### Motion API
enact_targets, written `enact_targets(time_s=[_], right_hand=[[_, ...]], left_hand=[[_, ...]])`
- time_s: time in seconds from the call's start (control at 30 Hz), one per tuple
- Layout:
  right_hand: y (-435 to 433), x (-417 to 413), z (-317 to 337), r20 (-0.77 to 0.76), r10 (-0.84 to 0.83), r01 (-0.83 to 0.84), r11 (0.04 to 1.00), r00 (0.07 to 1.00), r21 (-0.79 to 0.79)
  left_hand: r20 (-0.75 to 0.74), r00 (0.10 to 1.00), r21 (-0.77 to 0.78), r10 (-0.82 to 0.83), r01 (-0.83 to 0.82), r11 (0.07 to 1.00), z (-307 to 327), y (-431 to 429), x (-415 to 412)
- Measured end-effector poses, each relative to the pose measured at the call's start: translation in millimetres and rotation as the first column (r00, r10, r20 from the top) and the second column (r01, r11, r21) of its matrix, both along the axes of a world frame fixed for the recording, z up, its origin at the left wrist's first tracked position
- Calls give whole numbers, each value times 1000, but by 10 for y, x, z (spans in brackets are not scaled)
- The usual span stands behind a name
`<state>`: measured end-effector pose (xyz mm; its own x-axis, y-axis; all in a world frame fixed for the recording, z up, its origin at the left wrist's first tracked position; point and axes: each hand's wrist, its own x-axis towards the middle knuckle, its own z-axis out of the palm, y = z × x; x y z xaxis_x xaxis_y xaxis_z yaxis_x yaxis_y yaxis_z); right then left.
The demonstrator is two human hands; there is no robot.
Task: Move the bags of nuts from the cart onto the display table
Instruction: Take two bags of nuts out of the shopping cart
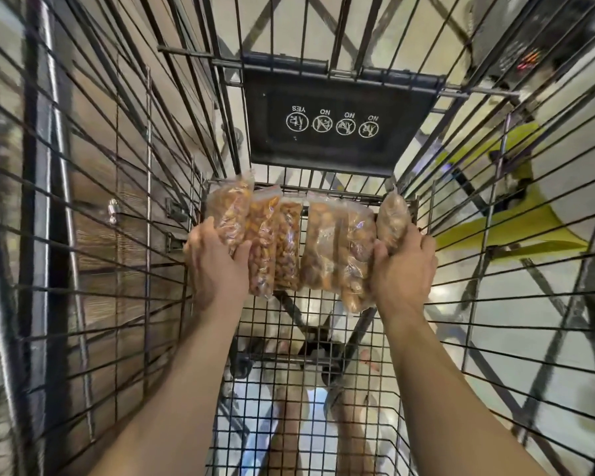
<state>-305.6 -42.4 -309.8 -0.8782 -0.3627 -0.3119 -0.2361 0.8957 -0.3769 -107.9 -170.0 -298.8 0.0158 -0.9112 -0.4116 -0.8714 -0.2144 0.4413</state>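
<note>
In the head view, a row of clear bags of nuts (323,249) is seen inside the wire cart (117,235), at its far end, just below a black flap (337,121) printed with four round pictograms. The bags are pressed side by side between the two hands. The leftmost bag (232,211) is gripped by the left hand (217,262), whose fingers are curled round its outer side while the thumb lies on its front. The rightmost bag (392,218) is gripped by the right hand (404,269), fingers wrapped behind it and thumb set against the large bag next to it. Whether the bags rest on the mesh floor or are lifted clear cannot be told. Through the floor the person's feet (352,407) are visible (blurred). Outside the right wall a yellow-green sheet (516,231) is seen.
</note>
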Motion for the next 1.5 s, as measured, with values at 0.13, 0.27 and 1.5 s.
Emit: enact_targets(time_s=[0.13,0.27,1.5], right_hand=[[59,-18,20,-12,-37,36,998,999,-54],[112,-19,103,-15,-43,41,996,999,-79],[793,539,1815,897,442,801,528,25,-282]], left_hand=[[-16,999,-22,32,-32,999,58,2,-10],[-50,998,-60,40,-43,997,132,17,20],[-800,222,582,557,67,810,1740,963,873]])
